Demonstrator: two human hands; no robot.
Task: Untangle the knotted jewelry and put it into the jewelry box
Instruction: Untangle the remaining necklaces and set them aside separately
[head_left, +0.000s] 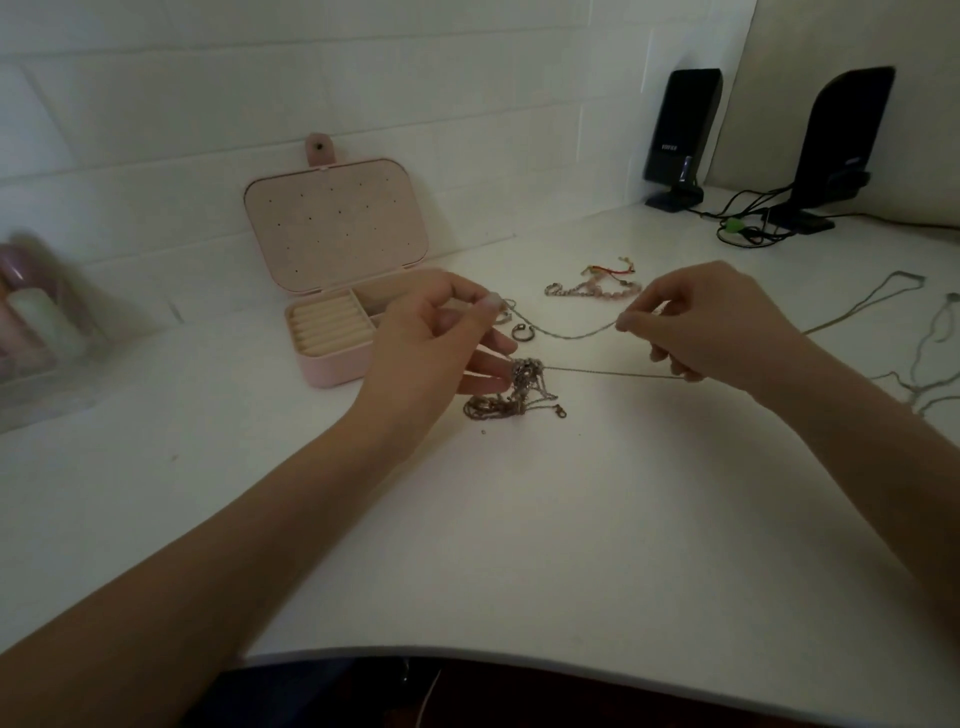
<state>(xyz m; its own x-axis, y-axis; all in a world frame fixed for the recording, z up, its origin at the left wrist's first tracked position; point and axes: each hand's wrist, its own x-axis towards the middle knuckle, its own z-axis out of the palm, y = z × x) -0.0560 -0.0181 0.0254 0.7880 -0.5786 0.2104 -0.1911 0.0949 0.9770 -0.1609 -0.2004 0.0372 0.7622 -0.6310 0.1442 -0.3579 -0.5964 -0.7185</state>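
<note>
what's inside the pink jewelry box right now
The open jewelry box shows cream ring rolls with nothing on them, and an empty-looking compartment behind. The left hand covers the box's right part, so anything there is hidden.

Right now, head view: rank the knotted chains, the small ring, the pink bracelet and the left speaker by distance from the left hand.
1. Knotted chains: touching the left hand's lower fingers.
2. Small ring: just right of the fingertips.
3. Pink bracelet: farther right, toward the wall.
4. Left speaker: far back right, by the wall.
</note>
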